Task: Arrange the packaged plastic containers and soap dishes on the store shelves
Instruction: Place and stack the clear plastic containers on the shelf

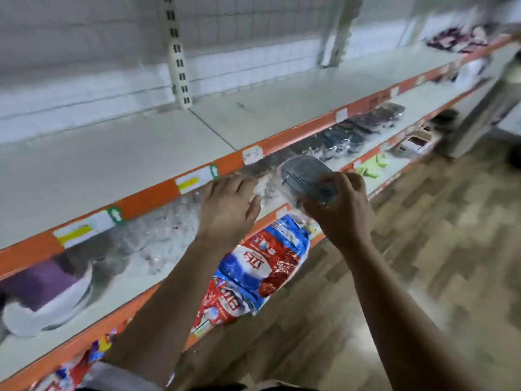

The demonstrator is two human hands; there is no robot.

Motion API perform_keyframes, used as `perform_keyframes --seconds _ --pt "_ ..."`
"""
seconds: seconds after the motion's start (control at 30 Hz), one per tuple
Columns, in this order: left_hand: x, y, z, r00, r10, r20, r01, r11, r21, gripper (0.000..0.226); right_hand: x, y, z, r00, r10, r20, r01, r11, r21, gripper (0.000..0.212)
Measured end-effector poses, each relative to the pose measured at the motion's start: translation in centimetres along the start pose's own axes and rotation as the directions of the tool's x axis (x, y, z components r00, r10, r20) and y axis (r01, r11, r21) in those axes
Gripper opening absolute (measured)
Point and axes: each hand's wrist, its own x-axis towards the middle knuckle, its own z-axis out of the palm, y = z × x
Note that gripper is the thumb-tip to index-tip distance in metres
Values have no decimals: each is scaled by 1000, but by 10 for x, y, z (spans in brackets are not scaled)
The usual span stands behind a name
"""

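Observation:
My right hand (pixel 341 210) grips a grey ribbed soap dish (pixel 306 176) wrapped in clear plastic, held in front of the middle shelf (pixel 93 294). My left hand (pixel 228 207) reaches under the orange edge of the top shelf (pixel 146 197), fingers bent against clear packaged plastic containers (pixel 169 230) on the middle shelf; the frame does not show whether it grasps one. More dark packaged dishes (pixel 358 131) lie in a row further right on that shelf.
The top shelf board (pixel 112 153) is bare. A purple and white item (pixel 48 292) lies at the left of the middle shelf. Red and blue bags (pixel 262 263) stick out from the lower shelf. Wood-pattern floor (pixel 423 249) runs on the right.

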Motion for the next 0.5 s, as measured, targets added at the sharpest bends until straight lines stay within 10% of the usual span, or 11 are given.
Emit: perform_keyframes --seconds 0.5 --pt "141 192 141 972 217 90 -209 974 -86 33 77 225 -98 966 237 -105 -228 969 95 41"
